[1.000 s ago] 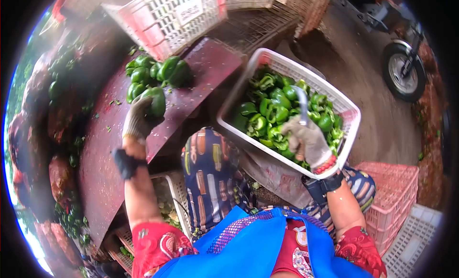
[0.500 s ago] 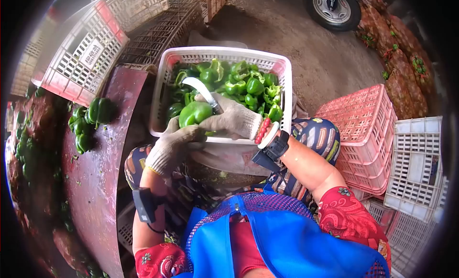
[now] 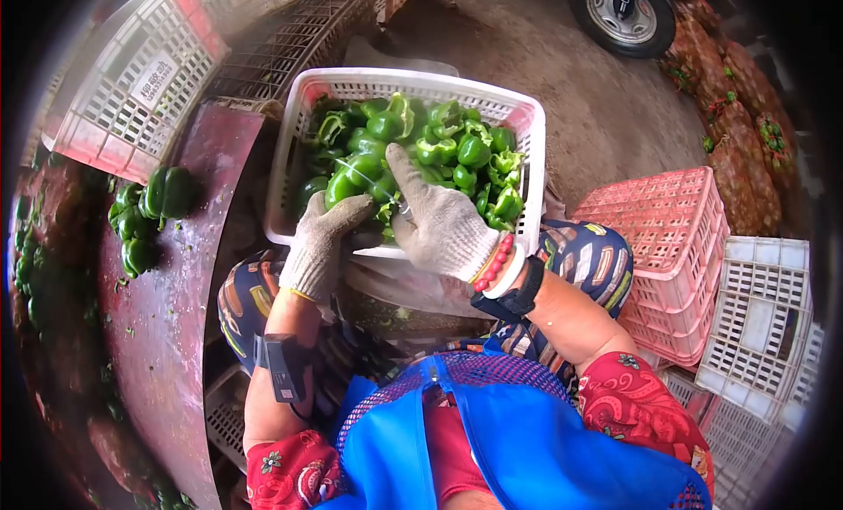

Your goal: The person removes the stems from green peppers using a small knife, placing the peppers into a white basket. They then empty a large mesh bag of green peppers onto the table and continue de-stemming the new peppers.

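Note:
My left hand (image 3: pixel 323 247), in a pale knitted glove, grips a green bell pepper (image 3: pixel 348 183) over the near left part of a white plastic crate (image 3: pixel 410 74). My gloved right hand (image 3: pixel 442 219) is closed on a curved knife (image 3: pixel 367 178); its thin blade shows nearly edge-on across the pepper, and most of the handle is hidden in the palm. The right index finger stretches forward beside the pepper. Under and beyond both hands, the crate holds many green peppers (image 3: pixel 474 152), several of them cut open.
Whole peppers (image 3: pixel 167 194) lie on a reddish board (image 3: pixel 176 308) at left, by a tilted white crate (image 3: pixel 132 80). Stacked pink crates (image 3: pixel 650 220) and white crates (image 3: pixel 757 312) stand at right. Filled mesh sacks (image 3: pixel 742 159) and a wheel (image 3: pixel 622 17) are farther back.
The blade has turned from lying broadside above the pepper to nearly edge-on across it. My right hand has rotated, its index finger now extended. The view has shifted slightly.

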### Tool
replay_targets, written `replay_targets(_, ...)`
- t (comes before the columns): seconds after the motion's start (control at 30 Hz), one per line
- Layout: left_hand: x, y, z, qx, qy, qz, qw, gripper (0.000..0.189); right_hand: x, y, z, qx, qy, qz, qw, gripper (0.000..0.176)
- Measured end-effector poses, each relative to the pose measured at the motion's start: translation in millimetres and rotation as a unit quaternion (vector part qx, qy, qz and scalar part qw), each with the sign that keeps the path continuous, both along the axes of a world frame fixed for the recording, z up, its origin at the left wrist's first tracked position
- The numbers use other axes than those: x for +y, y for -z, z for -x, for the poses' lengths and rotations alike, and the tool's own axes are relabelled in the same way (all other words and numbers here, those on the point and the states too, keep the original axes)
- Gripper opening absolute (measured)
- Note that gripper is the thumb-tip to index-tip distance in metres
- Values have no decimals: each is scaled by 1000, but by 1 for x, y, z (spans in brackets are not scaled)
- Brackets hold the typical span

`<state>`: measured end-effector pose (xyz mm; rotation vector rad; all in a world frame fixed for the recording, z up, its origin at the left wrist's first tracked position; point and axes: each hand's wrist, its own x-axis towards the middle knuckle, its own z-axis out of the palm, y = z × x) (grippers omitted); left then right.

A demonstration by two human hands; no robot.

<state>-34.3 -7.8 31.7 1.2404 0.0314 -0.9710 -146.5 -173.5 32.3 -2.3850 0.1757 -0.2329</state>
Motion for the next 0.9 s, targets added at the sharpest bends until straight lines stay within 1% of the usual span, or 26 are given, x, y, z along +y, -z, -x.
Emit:
replay_targets(0.03, 0, 4, 0, 5, 8, 6, 1000, 39, 1, 7, -1, -1, -15, 30, 999, 89)
replay_targets(0.13, -5, 1, 5, -5, -5, 5, 1000, 40, 8, 3, -1, 47, 26, 6, 999, 91)
replay_targets(0.23, -3, 5, 3, -50, -6, -34, 998, 42, 14, -1, -4, 106, 53, 59, 991, 95)
replay_targets(0.33, -6, 10, 7, -144, -30, -77, 986, 46, 22, -11, -6, 145, 60, 104, 982, 97)
replay_targets(0.37, -7, 7, 8, -208, -29, -127, 969, 49, 22, -13, -6, 163, 65, 108, 979, 97)
replay_targets(0.4, -9, -1, 10, -238, -47, -130, 962, 51, 20, -6, -5, 126, 58, 104, 985, 97)
replay_targets(0.47, -7, -7, 8, -318, -27, -179, 931, 51, 15, 18, -3, 48, 46, 97, 993, 97)
replay_targets(0.5, -5, -9, 3, -277, -40, -115, 953, 50, 17, 20, -2, 30, 59, 106, 992, 98)
replay_targets(0.53, -4, -12, 0, -233, -53, -51, 970, 48, 15, 25, -2, 108, 62, 107, 986, 98)
replay_targets(0.57, -2, -19, -1, -142, -113, 43, 982, 43, 10, 33, -5, 185, 65, 107, 975, 97)
replay_targets(0.6, 8, -22, -9, -141, -123, 55, 981, 39, 8, 41, -5, 261, 68, 106, 957, 97)
replay_targets(0.63, 14, -30, -15, -138, -114, 58, 982, 37, 7, 47, 0, 290, 80, 86, 950, 90)
replay_targets(0.67, 17, -37, -20, -137, -108, 65, 983, 36, 0, 47, 9, 222, 91, -15, 971, 84)
replay_targets(0.7, 18, -36, -24, -156, -100, 21, 982, 34, -4, 40, 4, 144, 77, -96, 982, 80)
replay_targets(0.73, 15, -38, -17, -166, -93, -21, 981, 34, -9, 34, 0, 69, 60, -177, 980, 75)
replay_targets(0.77, 15, -33, -12, -175, -39, -60, 982, 36, -16, 26, 3, 84, 53, -288, 952, 78)
replay_targets(0.8, 13, -28, -8, -184, 19, -100, 978, 39, -16, 23, 1, 27, 20, -333, 942, 80)
replay_targets(0.83, 6, -25, 2, -236, 48, -139, 961, 45, -13, 23, -4, -34, -10, -376, 926, 82)
replay_targets(0.87, 6, -21, 5, -292, 132, -177, 930, 54, -15, 19, -6, -41, -27, -413, 909, 81)
replay_targets(0.9, 6, -13, 3, -301, 137, -198, 923, 58, -17, 14, -9, -46, -43, -450, 891, 81)
